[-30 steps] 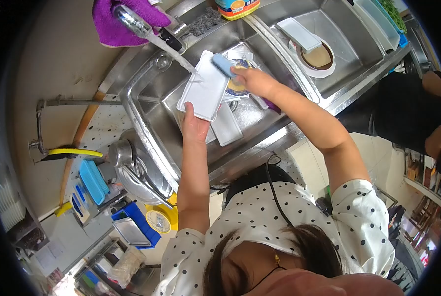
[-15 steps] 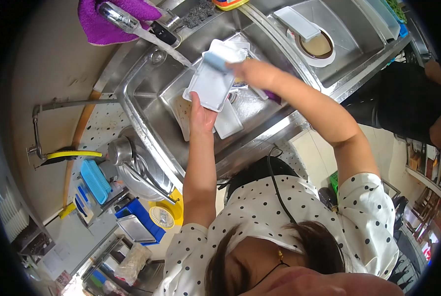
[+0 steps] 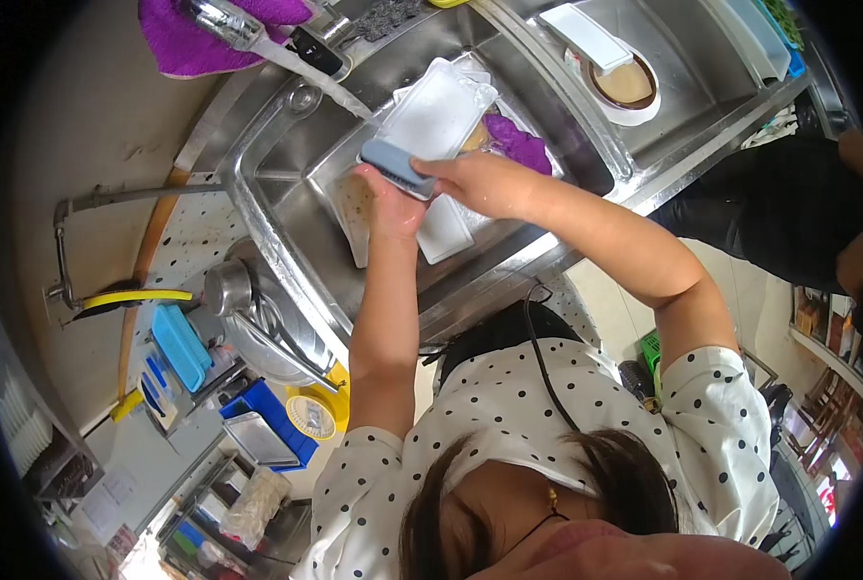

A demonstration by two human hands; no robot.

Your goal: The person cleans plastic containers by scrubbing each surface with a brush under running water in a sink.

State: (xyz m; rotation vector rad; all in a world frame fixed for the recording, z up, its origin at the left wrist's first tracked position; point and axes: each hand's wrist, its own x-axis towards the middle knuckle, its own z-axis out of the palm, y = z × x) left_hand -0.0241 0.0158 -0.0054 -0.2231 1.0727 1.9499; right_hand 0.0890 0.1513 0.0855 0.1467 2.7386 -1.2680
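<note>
My left hand (image 3: pixel 395 208) grips the near end of a white rectangular tray (image 3: pixel 436 111) over the left sink. In my right hand (image 3: pixel 480 184) is a blue-grey brush (image 3: pixel 394 164), its bristles against the tray's near end, beside my left fingers. Water runs from the tap (image 3: pixel 221 21) down toward the tray's left edge. Beneath lie another white tray (image 3: pixel 445 235) and a stained one (image 3: pixel 356 215). A purple cloth (image 3: pixel 518 143) rests to the right of the trays.
The right sink (image 3: pixel 692 92) holds a white tray (image 3: pixel 586 35) and a round dish (image 3: pixel 627 85). A purple towel (image 3: pixel 185 48) hangs by the tap. Pots (image 3: pixel 230 288) stand at the left. Another person in dark clothes (image 3: pixel 760 208) is at the right.
The brush has moved from the tray's upper part down to its near end, close to my left hand. More of the purple cloth shows beside the trays.
</note>
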